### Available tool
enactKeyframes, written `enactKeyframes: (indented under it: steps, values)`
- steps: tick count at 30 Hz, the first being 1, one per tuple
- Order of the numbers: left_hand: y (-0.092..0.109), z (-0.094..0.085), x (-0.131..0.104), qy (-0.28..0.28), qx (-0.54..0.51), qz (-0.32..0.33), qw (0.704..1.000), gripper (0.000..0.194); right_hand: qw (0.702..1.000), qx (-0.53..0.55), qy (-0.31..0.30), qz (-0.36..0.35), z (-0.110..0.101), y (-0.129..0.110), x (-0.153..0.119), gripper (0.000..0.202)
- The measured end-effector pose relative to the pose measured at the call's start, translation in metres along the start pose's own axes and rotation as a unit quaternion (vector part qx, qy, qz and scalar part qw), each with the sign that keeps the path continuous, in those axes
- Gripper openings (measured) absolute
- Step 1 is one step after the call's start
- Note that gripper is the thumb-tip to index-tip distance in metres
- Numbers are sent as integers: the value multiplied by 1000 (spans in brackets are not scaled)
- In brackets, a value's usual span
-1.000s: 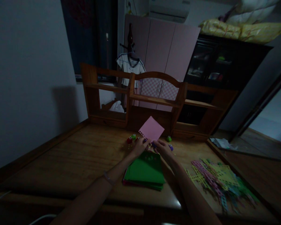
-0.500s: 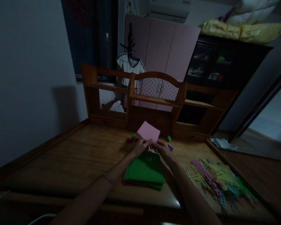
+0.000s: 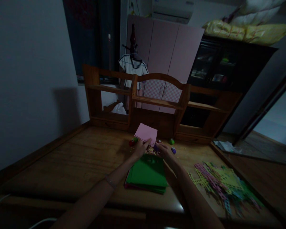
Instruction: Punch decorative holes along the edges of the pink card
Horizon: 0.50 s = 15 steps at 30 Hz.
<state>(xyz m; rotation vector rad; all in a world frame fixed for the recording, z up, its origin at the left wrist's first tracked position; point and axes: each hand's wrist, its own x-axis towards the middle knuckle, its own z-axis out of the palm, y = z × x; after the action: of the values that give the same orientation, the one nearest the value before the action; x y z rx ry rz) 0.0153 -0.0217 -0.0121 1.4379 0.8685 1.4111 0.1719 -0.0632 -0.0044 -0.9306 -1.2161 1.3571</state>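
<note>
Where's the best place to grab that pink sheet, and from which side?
Probably pinch the pink sheet by its far edge, thumb above and fingers below, coming from the far side. It looks thin and flat, and that edge is plain and free. The near edge has a row of holes, the left hand holding there and the right hand close by.

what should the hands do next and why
Probably shift the pink paper slightly with the left hand, lining its edge up with the small purple thing in the right hand: holes already run along the paper's near edge, and the purple thing sits close by its right corner.
</note>
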Motion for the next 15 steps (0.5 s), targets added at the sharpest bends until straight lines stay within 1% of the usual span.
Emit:
enactKeyframes:
  steps: [3,7,11,13,15]
  values:
    - [-2,-3,2,17,4,-29,999,39,1000,16,19,5,-4,4,7,36]
    - [-3,-4,3,25,-2,-36,999,43,998,36,56,21,-11,7,16,44]
    - [1,-4,3,21,5,-32,999,45,994,67,87,22,-14,4,17,40]
    - [1,-4,4,14,3,-41,999,46,992,81,97,19,-15,2,16,38]
    - [-1,-5,6,25,-6,-63,998,46,990,92,106,19,-16,1,16,36]
